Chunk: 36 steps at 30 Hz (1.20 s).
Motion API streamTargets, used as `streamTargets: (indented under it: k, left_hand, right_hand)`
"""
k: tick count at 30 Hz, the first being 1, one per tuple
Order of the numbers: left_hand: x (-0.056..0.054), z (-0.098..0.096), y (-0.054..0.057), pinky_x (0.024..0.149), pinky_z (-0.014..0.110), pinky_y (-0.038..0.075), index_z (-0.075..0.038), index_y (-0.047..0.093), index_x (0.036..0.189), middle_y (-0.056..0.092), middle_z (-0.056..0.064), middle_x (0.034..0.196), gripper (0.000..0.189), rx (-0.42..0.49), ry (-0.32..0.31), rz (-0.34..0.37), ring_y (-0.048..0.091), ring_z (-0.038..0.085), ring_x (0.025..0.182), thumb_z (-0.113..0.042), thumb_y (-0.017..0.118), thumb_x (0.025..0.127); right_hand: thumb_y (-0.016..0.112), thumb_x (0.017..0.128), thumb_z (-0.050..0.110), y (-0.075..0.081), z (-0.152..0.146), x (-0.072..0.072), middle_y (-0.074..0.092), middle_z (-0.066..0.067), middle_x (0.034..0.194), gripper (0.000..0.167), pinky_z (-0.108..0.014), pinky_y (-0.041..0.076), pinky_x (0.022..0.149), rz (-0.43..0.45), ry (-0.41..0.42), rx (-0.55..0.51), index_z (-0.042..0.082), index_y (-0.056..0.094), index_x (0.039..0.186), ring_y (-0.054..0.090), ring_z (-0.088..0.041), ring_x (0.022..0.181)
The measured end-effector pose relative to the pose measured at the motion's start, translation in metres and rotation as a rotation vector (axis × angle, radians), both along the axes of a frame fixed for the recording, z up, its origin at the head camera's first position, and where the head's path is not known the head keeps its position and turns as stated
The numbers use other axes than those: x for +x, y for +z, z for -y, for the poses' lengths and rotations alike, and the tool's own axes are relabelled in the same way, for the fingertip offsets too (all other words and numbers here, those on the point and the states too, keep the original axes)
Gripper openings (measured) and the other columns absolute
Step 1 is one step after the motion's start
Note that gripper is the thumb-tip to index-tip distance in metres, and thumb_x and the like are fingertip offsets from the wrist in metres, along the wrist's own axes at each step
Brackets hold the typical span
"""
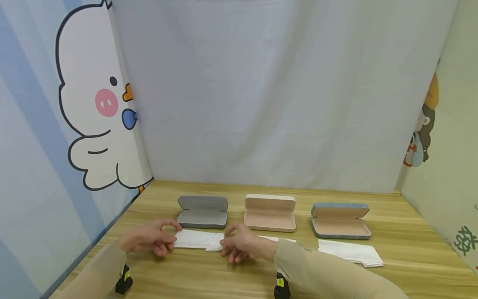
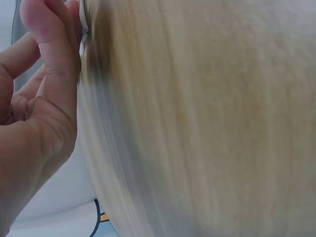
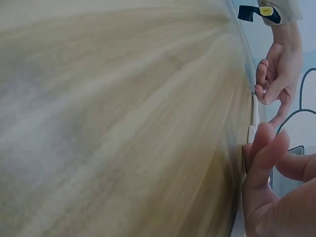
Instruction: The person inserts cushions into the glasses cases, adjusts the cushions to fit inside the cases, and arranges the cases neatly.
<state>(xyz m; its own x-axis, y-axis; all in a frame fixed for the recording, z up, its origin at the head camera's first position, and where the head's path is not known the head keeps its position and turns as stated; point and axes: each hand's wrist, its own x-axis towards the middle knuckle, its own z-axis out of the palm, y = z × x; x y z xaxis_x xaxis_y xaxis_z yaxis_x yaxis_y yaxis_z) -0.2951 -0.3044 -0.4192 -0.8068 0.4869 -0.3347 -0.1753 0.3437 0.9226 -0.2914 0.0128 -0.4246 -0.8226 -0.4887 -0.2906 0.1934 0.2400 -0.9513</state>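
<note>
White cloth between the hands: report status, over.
Left hand, right hand: at opposite ends of white cloth. Cloth folded, in front of open grey case. No obstruction visible.

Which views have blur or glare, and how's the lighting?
Head: soft, even light, no harsh glare, leftmost white cloth clearly outlined; left wrist: tabletop grain soft and smeared, greyish band along its left side; right wrist: grain likewise soft, pale bluish patch at left, possibly sheen.
</note>
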Motion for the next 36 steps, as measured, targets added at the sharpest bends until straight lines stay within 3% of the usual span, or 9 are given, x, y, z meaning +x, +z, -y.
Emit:
streamTargets:
  k: [6,17,36]
  left_hand:
    - [0.002,-0.001,-0.001,0.048,0.020,0.052,0.004,0.035,0.135,0.062,0.004,0.069,0.048,-0.017,0.017,-0.020,0.056,0.006,0.050,-0.010,0.057,0.095]
    - [0.002,-0.007,-0.002,0.047,0.020,0.051,0.005,0.039,0.123,0.059,0.004,0.067,0.039,-0.075,0.137,-0.052,0.059,0.009,0.051,-0.014,0.059,0.095]
    - [0.006,-0.011,-0.003,0.048,0.021,0.053,0.002,0.039,0.112,0.057,0.004,0.066,0.030,-0.108,0.131,-0.058,0.061,0.011,0.051,-0.012,0.058,0.095]
  right_hand:
    - [0.064,0.090,0.005,-0.003,0.006,0.002,0.071,-0.012,0.068,0.031,-0.018,0.044,0.035,-0.009,-0.038,-0.004,0.002,0.043,0.112,0.055,-0.009,0.038]
    - [0.064,0.090,0.005,-0.003,0.011,0.003,0.067,-0.009,0.060,0.027,-0.018,0.044,0.033,-0.023,-0.071,0.007,0.001,0.043,0.106,0.054,-0.009,0.036]
    - [0.062,0.090,0.005,-0.004,0.014,0.004,0.069,-0.015,0.063,0.024,-0.019,0.045,0.033,-0.039,-0.086,0.022,0.002,0.042,0.102,0.053,-0.010,0.035]
